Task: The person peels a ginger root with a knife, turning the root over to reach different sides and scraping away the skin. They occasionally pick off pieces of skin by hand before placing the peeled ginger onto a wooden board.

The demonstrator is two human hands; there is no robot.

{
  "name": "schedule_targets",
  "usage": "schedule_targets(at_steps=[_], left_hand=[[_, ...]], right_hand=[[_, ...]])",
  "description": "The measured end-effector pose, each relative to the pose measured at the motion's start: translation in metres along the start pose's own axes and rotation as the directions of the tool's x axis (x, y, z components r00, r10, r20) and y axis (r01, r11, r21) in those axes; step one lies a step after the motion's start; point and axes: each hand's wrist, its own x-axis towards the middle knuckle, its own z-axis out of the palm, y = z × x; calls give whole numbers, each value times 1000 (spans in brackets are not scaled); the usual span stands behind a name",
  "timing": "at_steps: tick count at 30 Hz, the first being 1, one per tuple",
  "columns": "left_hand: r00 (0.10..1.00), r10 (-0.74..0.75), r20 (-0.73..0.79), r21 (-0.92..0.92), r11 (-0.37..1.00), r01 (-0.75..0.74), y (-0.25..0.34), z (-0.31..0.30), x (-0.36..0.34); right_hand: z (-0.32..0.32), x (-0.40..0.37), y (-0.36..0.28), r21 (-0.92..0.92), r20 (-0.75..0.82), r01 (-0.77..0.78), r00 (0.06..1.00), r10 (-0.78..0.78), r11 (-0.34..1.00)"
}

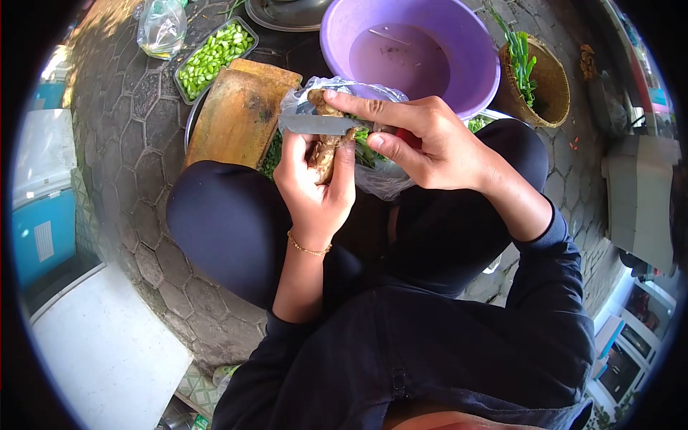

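Note:
In my left hand [313, 197] is a knobbly, light brown root [324, 158] that looks like ginger or galangal, held upright between the thumb and fingers. My right hand [448, 147] grips a small knife [312, 125] by its red handle, most of which the fingers cover. The blade lies flat across the root, pointing left, and my right index finger reaches over to the root's upper end. Behind and below both hands is a crumpled clear plastic bag [389, 185], with green leaves showing near it.
A worn wooden cutting board [233, 118] rests left of my hands, beside a tray [252, 34] of chopped green vegetables [217, 59]. Ahead stands a purple basin [493, 68] with some water. A woven basket [555, 86] holding greens is at the right, on stone paving [150, 172].

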Motion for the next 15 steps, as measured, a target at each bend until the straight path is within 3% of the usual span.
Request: schedule_targets(at_steps=[2,5,8,10,14,15], left_hand=[[1000,27,5,36,999,-28,-1,-1,0],[1000,28,8,39,999,-29,0,-2,-1],[999,41,13,52,998,-42,0,-3,0],[993,95,75,154,982,-105,-2,-5,1],[991,99,95,192,975,-116,-3,-6,0],[991,105,85,171,978,-118,-2,-5,1]], right_hand=[[0,0,-1,25,58,-34,998,33,999],[4,-2,2,62,0,2,1000,-2,998],[5,-2,0,-13,-14,-14,1000,14,1000],[7,-2,0,-19,-46,-1,999,0,1000],[8,-1,-1,-9,-53,-1,999,0,1000],[11,-1,-1,-1,-116,27,993,-27,1000]])
